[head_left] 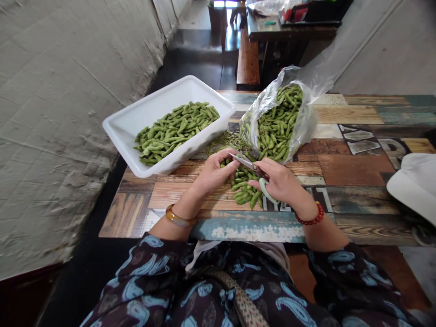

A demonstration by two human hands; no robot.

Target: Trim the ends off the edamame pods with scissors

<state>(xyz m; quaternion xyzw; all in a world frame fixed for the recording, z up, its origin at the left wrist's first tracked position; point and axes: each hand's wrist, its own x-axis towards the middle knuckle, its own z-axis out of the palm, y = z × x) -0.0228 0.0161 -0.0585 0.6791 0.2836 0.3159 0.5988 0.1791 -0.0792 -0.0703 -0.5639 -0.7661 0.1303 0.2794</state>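
Observation:
My right hand [277, 179] grips a pair of scissors [250, 164] with pale green handles, their blades pointing left. At the blade tips, my left hand [216, 170] is closed on green soybean pods, which are mostly hidden by the fingers. Beneath both hands lies a small pile of loose pods [243, 193] on the patterned table [354, 165]. Cut stem trimmings [226, 141] are scattered just beyond the left hand. A clear plastic bag [250, 122] full of pods lies open behind the right hand. To the left, a white plastic tub [121, 116] holds many more pods.
A rough pale wall [68, 100] runs along the left side. Something white [413, 181] sits at the table's right edge. Beyond the table are a wooden bench [248, 59] and another table [293, 32] with items on it.

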